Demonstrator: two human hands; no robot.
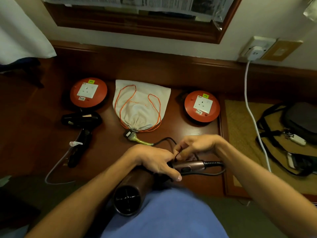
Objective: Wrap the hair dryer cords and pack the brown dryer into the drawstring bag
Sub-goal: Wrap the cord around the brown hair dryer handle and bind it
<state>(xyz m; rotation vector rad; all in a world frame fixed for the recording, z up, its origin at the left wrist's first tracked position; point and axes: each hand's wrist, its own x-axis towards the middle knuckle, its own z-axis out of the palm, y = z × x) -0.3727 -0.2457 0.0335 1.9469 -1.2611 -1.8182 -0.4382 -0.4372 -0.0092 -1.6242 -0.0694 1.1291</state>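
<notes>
The brown hair dryer (135, 188) lies near the desk's front edge, its barrel pointing at me and its handle (190, 164) to the right. My left hand (157, 160) grips the dryer where the handle joins the body. My right hand (197, 145) pinches its black cord (167, 140) just above the handle. The cord's plug (130, 134) lies at the mouth of the white drawstring bag (139, 105), which lies flat with orange strings. A black hair dryer (80, 124) rests at the left, its grey cord (56, 165) loose.
Two red extension reels (88, 91) (202, 105) flank the bag. A white cable (252, 114) hangs from a wall socket (255, 48) at the right. A black pouch with straps (298, 124) lies on a woven mat (240, 127). A mirror frame (137, 30) is on the wall.
</notes>
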